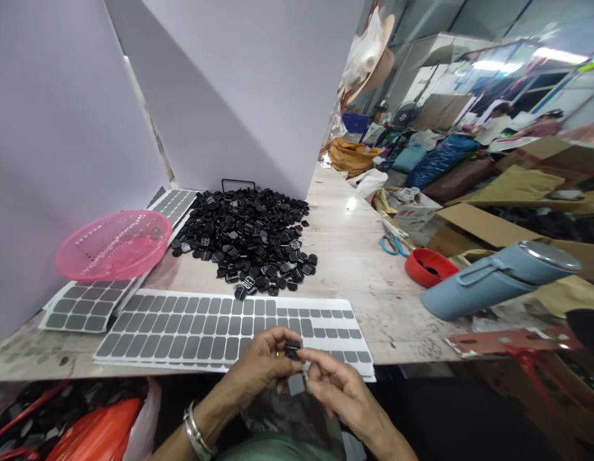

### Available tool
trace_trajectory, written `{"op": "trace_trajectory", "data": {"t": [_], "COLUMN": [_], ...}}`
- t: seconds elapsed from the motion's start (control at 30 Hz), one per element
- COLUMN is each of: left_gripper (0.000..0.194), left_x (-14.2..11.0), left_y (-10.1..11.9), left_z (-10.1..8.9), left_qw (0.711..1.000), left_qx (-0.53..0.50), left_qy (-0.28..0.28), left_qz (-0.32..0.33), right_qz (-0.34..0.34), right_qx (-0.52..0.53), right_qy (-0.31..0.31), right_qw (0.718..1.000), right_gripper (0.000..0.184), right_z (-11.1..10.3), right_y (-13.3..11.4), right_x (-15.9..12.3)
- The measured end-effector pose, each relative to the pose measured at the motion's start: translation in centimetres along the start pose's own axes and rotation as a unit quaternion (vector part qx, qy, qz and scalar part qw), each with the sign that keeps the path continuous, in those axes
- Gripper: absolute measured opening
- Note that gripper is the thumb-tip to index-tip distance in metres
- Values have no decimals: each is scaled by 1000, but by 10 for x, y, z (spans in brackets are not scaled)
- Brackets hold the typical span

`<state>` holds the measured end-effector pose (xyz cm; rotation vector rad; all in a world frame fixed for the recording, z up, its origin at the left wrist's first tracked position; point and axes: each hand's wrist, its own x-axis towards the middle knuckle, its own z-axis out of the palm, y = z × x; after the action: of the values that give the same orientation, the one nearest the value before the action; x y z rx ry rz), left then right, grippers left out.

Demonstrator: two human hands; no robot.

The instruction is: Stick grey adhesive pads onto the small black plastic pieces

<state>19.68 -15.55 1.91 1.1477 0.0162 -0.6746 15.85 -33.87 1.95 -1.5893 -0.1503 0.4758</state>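
Note:
My left hand (268, 355) pinches a small black plastic piece (292, 349) between thumb and fingers, just over the table's front edge. My right hand (338, 387) is closed, its index fingertip against the piece; what its other fingers hold, if anything, is not clear. Below both hands shows a small grey square (296, 384); whether it is held or lies on the lap I cannot tell. Behind the hands lies a white sheet of grey stickers (191, 326), with some spots bare at its right. Beyond it is a heap of similar black pieces (249, 234), some with white markings.
A pink basket (114, 246) sits on more sticker sheets (83, 307) at left. To the right are blue-handled scissors (393, 245), a red bowl (424, 269) and a tilted blue flask (493, 282). Cardboard boxes (489, 224) stand past the table's right edge. Bags with black pieces lie below left.

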Motion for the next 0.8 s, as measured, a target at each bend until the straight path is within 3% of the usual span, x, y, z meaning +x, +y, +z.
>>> {"op": "trace_trajectory", "data": {"t": [0.17,0.3,0.47,0.8], "left_gripper": [40,42,44,43], "left_x": [2,1,1,3], "left_y": [-2,-3,-2,-2], "left_z": [1,3,6,5], "left_qw": [1000,1000,1000,1000], "left_qx": [-15,-23,-22,-11], "left_qy": [-20,-14,-5,-2], "left_qz": [5,-1,-4,-9], "right_qz": [-30,-85,-173,-205], "right_qx": [-79,-199,-262,-337], "right_qy": [141,190,197,183], "right_qw": [986,958,929,901], "right_gripper": [37,30,21,20], "right_z": [-2,-1,4,9], "right_y": [-5,-4,-1,-1], "right_x": [-1,0,2,4]}}
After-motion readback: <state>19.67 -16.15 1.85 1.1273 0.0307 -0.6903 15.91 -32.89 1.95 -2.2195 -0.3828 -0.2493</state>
